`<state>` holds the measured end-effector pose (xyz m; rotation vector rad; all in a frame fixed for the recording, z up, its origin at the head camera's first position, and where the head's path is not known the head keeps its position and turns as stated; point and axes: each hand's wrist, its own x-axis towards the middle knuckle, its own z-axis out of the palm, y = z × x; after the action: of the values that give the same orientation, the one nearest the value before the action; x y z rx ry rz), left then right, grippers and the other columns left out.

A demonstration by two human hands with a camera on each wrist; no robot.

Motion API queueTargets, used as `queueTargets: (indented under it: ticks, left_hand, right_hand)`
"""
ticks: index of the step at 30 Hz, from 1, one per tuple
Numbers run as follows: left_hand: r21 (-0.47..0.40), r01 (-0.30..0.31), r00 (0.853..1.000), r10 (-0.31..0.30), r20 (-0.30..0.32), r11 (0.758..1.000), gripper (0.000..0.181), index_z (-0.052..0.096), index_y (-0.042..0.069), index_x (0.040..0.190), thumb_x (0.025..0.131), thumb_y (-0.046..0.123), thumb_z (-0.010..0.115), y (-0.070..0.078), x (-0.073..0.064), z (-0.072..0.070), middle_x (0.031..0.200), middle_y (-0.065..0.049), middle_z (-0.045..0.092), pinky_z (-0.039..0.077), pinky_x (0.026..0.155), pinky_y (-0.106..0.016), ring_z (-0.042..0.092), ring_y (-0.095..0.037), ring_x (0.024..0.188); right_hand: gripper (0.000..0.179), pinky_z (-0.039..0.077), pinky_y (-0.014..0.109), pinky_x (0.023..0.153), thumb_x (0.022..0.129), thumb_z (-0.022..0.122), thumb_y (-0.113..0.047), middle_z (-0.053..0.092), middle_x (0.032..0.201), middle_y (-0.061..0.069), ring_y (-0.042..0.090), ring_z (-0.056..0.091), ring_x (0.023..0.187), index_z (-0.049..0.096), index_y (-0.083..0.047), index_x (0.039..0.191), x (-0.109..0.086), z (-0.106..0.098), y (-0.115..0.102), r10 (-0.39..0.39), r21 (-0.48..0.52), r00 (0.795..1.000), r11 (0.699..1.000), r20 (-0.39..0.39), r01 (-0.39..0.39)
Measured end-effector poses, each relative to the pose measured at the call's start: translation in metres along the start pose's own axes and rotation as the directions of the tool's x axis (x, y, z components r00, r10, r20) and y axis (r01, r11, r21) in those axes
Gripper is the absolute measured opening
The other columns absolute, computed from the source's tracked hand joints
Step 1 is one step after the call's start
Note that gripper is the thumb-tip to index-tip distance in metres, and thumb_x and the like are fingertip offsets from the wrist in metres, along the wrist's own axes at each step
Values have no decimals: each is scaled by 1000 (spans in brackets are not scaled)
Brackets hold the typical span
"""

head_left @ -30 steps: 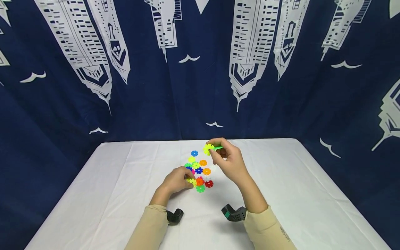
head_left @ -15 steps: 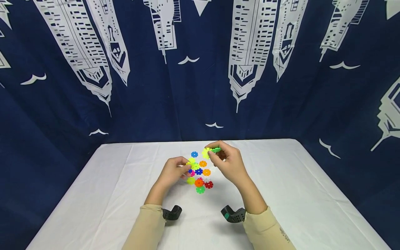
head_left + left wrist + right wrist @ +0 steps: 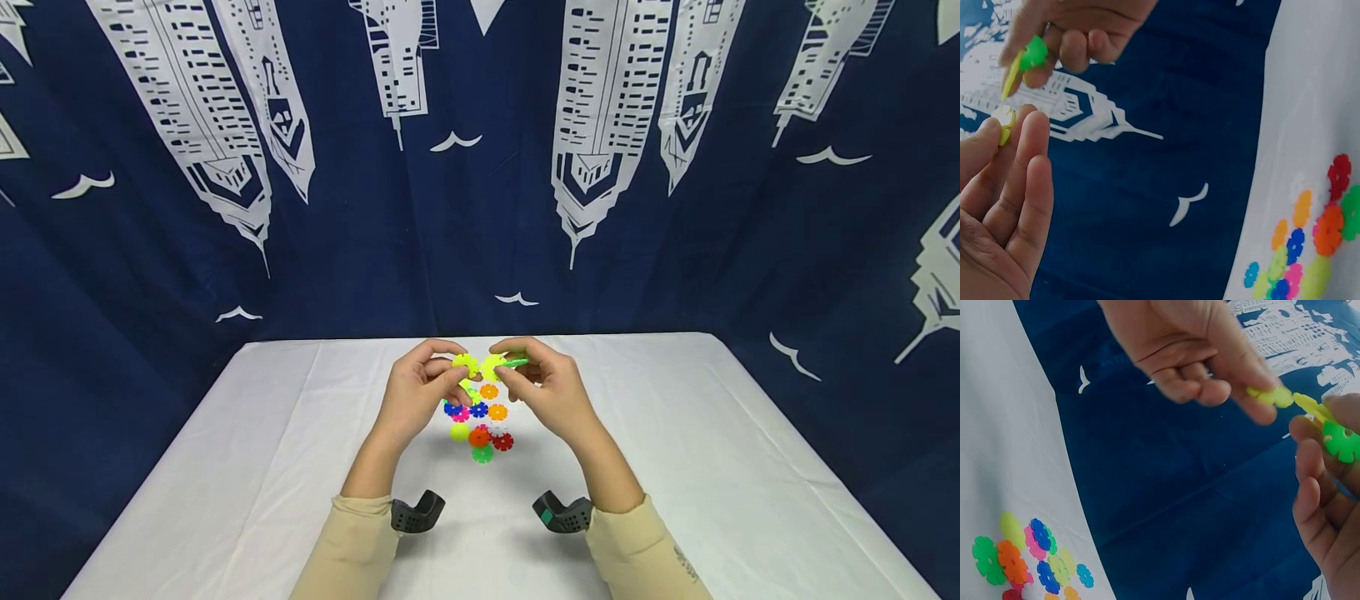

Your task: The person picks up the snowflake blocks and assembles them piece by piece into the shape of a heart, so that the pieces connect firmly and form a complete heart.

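Note:
Pinched between the thumb and fingers of my left hand [image 3: 416, 387] is a yellow notched plastic disc [image 3: 466, 364]. My right hand [image 3: 551, 383] pinches a second yellow notched disc [image 3: 492, 367] with a green notched disc [image 3: 1342, 442] fitted to it at an angle. Both hands are raised above the far part of the table, face to face. The rims of the two yellow discs nearly meet in the right wrist view; whether they touch I cannot tell. Fingers partly cover the held pieces.
Loose notched discs lie below the hands on the white-covered table [image 3: 300, 467], among them an orange-red disc [image 3: 479, 437], a dark red disc [image 3: 503, 442] and a green disc [image 3: 482, 454]. A dark blue printed curtain [image 3: 480, 233] hangs behind the table.
My left hand has lifted a yellow disc off the pile and brought it up and forward beside the right hand's joined discs. The right hand has hardly moved.

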<state>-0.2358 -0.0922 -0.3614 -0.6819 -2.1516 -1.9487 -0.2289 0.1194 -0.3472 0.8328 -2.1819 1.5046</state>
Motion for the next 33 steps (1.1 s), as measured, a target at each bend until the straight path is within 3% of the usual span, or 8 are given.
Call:
queueTargets:
  ticks: [5, 9, 15, 25, 29, 33]
  left_hand:
    - [42, -78, 997, 79, -25, 996, 18, 62, 5, 111, 94, 8, 68, 9, -2, 2, 90, -23, 74, 60, 63, -28, 70, -16, 61]
    - [92, -114, 993, 117, -26, 989, 15, 64, 6, 107, 93, 8, 69, 15, -4, 4, 88, -20, 74, 59, 63, -28, 70, -26, 62]
    - [114, -124, 992, 127, -18, 986, 10, 67, 5, 102, 93, 9, 69, 18, -5, 6, 89, -21, 74, 60, 66, -34, 67, -39, 66]
    - [152, -143, 989, 133, 70, 978, 10, 69, 5, 101, 92, 8, 69, 19, -7, 5, 85, -14, 73, 60, 66, -27, 67, -27, 64]
    - [175, -204, 978, 192, 83, 963, 8, 69, 4, 99, 90, 5, 70, 20, -8, 4, 81, -13, 72, 59, 63, -27, 66, -26, 61]
    - [190, -298, 954, 283, 103, 936, 8, 70, 2, 95, 87, -1, 71, 22, -7, 3, 79, -15, 72, 58, 59, -27, 65, -17, 58]
  right_hand:
    - [18, 57, 26, 62, 94, 68, -6, 67, 89, 11, 20, 60, 61, 68, -6, 111, -1, -1, 0, 17, 60, 998, 998, 60, -20]
    - [17, 57, 28, 62, 96, 65, -6, 68, 92, 13, 23, 60, 63, 68, -6, 112, -1, -1, 2, 28, 102, 992, 994, 123, -41]
    - [19, 58, 30, 62, 97, 61, -3, 64, 88, 16, 26, 60, 63, 64, -3, 116, -1, -2, 1, 18, 172, 986, 984, 163, -47]
    - [22, 59, 33, 62, 98, 53, 2, 56, 93, 11, 22, 60, 68, 53, 7, 120, -1, -2, -1, -18, 322, 978, 945, 209, -52]
    - [19, 60, 33, 64, 99, 51, 3, 56, 96, 7, 23, 61, 69, 50, 7, 117, -1, -1, 0, -35, 382, 968, 922, 250, -65]
    - [12, 59, 30, 67, 100, 51, 2, 58, 94, 6, 22, 63, 68, 49, 7, 111, -2, -1, 1, -57, 418, 959, 906, 279, -68]
